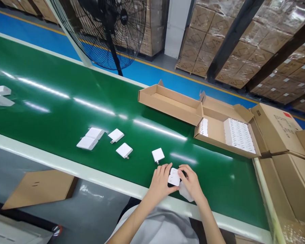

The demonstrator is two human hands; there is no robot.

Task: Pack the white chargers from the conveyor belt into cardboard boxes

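Observation:
My left hand (159,181) is closed around the left side of a white power adapter (174,177), its port face turned up. My right hand (191,183) pinches at the adapter's right edge. A crumpled whitish sheet (185,192) hangs under my right palm; whether it is cloth or thin plastic I cannot tell. Just beyond my left fingers lies another white adapter (158,155) with its prongs out. Farther left on the green belt rest two loose adapters, one nearer (124,150) and one farther (116,135), and a touching pair (90,139).
An open carton (213,130) at the right holds rows of white adapters, beside a shallow cardboard tray (171,103). Larger boxes (277,128) stand at the belt's right end. White pieces (0,95) lie far left. A fan (112,30) stands behind the belt (53,125).

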